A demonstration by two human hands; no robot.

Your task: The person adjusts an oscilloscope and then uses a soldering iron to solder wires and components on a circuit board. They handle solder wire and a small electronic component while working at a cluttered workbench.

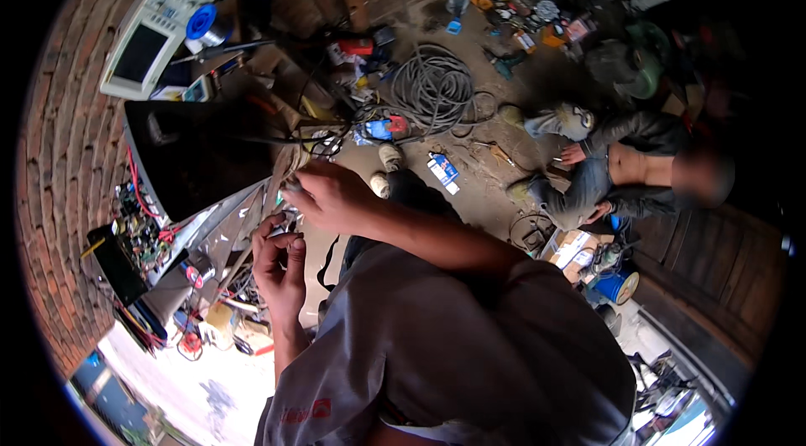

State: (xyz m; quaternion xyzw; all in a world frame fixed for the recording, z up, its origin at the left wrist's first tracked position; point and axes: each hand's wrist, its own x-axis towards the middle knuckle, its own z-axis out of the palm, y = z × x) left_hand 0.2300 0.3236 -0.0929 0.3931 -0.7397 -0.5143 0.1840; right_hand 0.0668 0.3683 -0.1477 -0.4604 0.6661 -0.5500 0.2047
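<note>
My right hand (323, 198) is at the front edge of the cluttered workbench, beside a large dark monitor (189, 160), its thumb and fingertips drawn together near some cables; what they grip is too small to make out. Below and left of it, my left hand (280, 270) has its fingers curled and thumb raised close to the index finger, with something small and dark at the fingertips that I cannot name. A spool of thin wire (198, 271) and jumbled small parts lie on the bench left of that hand.
An oscilloscope (155, 34) and blue spool (201, 22) sit against a brick wall. On the floor are coiled cable (428, 89), a blue-and-white carton (443, 170) and heaped parts (520, 5). Another person (638, 162) sits at the right, near boxes (571, 253) and a blue drum (617, 285).
</note>
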